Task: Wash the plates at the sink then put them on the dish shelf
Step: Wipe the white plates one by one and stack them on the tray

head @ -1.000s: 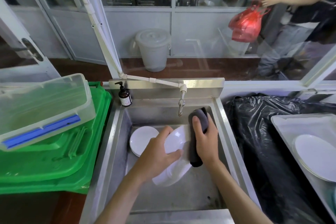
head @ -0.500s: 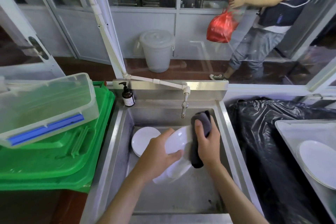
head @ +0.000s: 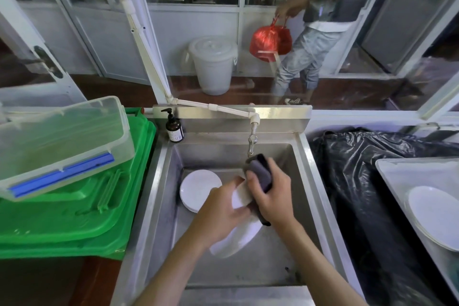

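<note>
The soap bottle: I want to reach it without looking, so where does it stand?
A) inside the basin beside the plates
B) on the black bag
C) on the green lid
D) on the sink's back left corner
D: the soap bottle stands upright on the sink rim's back left corner, beside the green lid.

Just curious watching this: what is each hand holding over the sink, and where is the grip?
The left hand holds a white plate by its rim. The right hand grips a dark cloth around its middle, against the plate.
</note>
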`<state>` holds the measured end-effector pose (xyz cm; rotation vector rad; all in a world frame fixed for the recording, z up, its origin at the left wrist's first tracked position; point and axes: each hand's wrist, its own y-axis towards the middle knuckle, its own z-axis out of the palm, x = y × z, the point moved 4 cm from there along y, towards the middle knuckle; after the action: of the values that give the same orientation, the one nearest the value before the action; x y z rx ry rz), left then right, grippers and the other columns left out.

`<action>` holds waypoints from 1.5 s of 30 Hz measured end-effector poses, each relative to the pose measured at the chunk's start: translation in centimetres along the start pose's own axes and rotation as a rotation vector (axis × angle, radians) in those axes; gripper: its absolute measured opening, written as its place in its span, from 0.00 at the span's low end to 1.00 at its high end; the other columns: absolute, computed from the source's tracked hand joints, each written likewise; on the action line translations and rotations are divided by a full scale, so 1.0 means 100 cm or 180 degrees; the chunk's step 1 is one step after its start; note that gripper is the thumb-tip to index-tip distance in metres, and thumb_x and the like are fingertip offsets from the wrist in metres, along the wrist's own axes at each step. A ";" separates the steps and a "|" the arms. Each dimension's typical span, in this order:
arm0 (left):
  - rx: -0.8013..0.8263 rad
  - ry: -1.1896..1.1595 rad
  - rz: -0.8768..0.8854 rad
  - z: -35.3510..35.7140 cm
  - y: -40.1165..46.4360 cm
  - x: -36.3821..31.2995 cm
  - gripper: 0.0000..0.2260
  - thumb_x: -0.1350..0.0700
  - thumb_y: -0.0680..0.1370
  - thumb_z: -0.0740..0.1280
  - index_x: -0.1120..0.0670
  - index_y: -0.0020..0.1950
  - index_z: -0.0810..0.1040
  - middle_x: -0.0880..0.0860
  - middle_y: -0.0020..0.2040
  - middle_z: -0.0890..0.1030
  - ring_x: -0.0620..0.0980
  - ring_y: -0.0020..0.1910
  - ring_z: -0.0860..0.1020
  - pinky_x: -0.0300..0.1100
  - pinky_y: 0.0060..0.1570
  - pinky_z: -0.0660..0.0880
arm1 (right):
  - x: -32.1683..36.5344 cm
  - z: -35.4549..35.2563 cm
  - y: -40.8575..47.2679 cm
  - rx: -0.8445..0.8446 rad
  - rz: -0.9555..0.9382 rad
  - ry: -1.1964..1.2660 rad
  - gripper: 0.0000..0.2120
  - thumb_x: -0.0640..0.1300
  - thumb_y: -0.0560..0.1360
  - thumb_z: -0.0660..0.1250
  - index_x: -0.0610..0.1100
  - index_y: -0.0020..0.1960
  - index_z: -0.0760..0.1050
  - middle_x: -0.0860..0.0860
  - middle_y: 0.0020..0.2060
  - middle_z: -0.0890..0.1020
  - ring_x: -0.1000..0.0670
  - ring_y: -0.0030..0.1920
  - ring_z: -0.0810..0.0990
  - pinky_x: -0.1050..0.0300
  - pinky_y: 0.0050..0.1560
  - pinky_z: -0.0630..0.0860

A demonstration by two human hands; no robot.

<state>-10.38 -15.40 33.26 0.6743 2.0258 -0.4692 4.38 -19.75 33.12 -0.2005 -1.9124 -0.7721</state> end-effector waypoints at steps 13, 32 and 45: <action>-0.0128 -0.0275 -0.0004 -0.002 -0.001 0.012 0.13 0.44 0.78 0.73 0.50 0.42 0.75 0.47 0.34 0.75 0.44 0.34 0.70 0.42 0.37 0.68 | -0.005 0.001 -0.001 0.0080 0.0215 0.0099 0.06 0.50 0.80 0.67 0.48 0.47 0.75 0.54 0.36 0.79 0.53 0.36 0.77 0.58 0.38 0.73; -0.1745 -0.2484 -0.1134 -0.027 -0.004 0.032 0.04 0.54 0.77 0.76 0.52 0.49 0.85 0.55 0.48 0.87 0.55 0.48 0.82 0.50 0.51 0.77 | -0.062 -0.007 -0.036 -0.0595 0.2291 0.0212 0.09 0.52 0.81 0.67 0.47 0.52 0.74 0.48 0.51 0.78 0.56 0.47 0.78 0.62 0.45 0.72; -0.2274 -0.2134 -0.0980 0.004 0.002 0.025 0.09 0.43 0.82 0.67 0.43 0.48 0.84 0.45 0.48 0.87 0.48 0.53 0.84 0.49 0.56 0.80 | -0.002 0.041 -0.057 0.0260 0.0686 -0.0436 0.05 0.49 0.83 0.67 0.55 0.51 0.71 0.59 0.48 0.72 0.55 0.46 0.78 0.62 0.45 0.74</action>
<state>-11.05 -14.82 30.91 -0.2221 1.4859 -0.0889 -1.27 -21.76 29.42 -0.4106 -2.0073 -0.5466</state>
